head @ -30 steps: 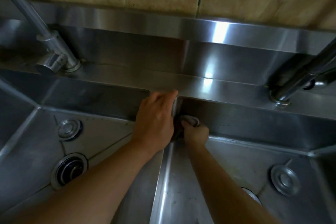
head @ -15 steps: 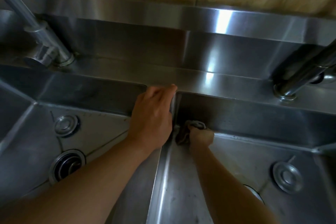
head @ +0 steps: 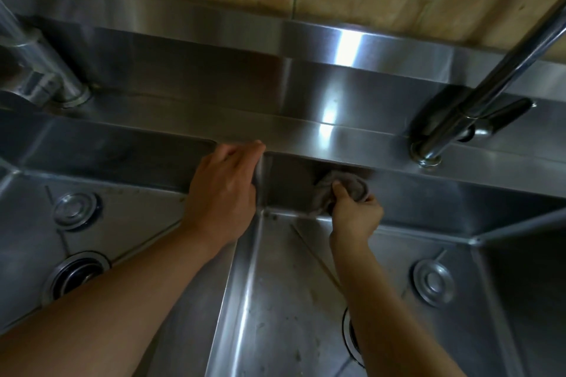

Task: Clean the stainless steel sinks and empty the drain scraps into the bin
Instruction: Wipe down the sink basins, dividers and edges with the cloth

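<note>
Head view: since half a second ago the right hand (head: pixel 355 217) has carried the grey cloth (head: pixel 340 190) rightward and up the right sink's (head: pixel 275 300) back wall, away from the corner; its fingers are curled tight around the cloth. The left hand (head: pixel 225 190) stays flat on the divider (head: pixel 260 180), holding nothing. Basin floor lies open below; the right faucet (head: pixel 453 119) stands above.

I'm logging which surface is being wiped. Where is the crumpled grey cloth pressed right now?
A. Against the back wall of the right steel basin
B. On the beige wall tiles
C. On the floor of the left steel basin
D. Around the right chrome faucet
A: the right hand grips the crumpled grey cloth against the back wall of the right steel basin, just below its rim.
</note>
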`<state>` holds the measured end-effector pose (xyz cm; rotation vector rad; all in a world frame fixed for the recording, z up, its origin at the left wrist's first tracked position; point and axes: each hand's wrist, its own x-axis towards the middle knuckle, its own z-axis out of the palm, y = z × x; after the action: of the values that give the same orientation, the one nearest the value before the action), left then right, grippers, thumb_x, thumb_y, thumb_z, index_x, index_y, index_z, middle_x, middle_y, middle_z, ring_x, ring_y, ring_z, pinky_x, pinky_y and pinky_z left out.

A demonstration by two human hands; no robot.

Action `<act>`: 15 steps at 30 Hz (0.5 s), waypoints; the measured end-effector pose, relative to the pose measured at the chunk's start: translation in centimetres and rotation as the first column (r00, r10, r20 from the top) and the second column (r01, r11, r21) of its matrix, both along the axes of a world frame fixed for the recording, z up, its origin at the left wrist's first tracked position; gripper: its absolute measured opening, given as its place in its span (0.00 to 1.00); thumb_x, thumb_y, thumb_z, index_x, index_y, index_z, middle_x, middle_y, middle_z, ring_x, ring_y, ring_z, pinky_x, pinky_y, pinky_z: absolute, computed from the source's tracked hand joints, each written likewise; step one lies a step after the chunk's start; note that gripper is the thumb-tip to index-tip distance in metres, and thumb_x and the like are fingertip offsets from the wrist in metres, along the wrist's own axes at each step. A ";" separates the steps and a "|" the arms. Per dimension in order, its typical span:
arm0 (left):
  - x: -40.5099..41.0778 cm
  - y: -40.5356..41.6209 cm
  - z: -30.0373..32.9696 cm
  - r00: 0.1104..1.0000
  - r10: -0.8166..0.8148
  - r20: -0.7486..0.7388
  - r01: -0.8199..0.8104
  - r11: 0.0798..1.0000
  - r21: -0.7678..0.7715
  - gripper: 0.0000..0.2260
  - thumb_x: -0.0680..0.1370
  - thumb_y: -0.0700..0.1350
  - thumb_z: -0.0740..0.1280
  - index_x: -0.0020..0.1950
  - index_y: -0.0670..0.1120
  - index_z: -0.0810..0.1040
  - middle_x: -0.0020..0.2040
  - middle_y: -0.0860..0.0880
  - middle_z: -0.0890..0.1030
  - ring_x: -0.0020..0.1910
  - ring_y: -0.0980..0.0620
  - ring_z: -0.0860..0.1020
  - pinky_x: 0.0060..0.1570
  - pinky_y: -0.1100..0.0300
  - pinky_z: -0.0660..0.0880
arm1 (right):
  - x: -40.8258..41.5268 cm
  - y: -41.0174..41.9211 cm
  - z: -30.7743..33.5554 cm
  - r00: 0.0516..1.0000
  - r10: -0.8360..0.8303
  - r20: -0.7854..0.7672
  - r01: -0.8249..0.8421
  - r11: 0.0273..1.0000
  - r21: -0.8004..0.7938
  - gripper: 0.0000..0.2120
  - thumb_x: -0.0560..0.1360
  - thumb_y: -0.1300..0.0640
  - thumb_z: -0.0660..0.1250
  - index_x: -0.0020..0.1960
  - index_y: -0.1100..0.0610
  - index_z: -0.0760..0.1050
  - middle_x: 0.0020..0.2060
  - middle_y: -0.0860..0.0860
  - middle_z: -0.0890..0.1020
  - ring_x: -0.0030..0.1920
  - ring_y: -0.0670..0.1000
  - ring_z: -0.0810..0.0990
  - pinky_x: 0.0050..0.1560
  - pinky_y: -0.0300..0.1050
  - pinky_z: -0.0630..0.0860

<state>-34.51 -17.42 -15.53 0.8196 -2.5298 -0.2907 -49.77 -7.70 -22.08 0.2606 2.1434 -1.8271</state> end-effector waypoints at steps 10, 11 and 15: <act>0.1 -0.8 -0.8 1.000 -0.014 0.008 0.014 1.000 -0.002 0.23 0.69 0.39 0.58 0.64 0.40 0.75 0.53 0.42 0.80 0.54 0.40 0.76 0.50 0.45 0.77 | -0.2 0.1 -7.1 0.990 0.081 0.117 -0.118 0.928 0.354 0.09 0.71 0.61 0.71 0.50 0.64 0.80 0.47 0.61 0.83 0.49 0.61 0.81 0.55 0.53 0.77; 0.2 -0.7 -0.6 1.000 -0.015 0.016 0.015 1.000 -0.005 0.23 0.68 0.38 0.60 0.64 0.40 0.75 0.54 0.41 0.80 0.54 0.39 0.77 0.49 0.44 0.78 | -0.3 0.4 -6.0 0.995 0.074 0.069 -0.092 0.942 0.324 0.09 0.72 0.61 0.71 0.50 0.64 0.80 0.47 0.60 0.83 0.49 0.59 0.81 0.56 0.52 0.77; 0.2 -0.4 -0.1 0.999 -0.007 0.040 0.008 1.000 -0.003 0.23 0.68 0.31 0.68 0.63 0.38 0.76 0.54 0.38 0.79 0.52 0.37 0.78 0.47 0.42 0.78 | -1.1 1.9 0.1 0.994 -0.025 -0.108 0.034 0.995 0.089 0.04 0.71 0.62 0.71 0.44 0.58 0.78 0.40 0.55 0.82 0.43 0.55 0.81 0.52 0.53 0.79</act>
<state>-34.29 -17.78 -15.67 0.8227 -2.5700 -0.2757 -50.83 -5.83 -21.94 0.2208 2.3104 -1.8002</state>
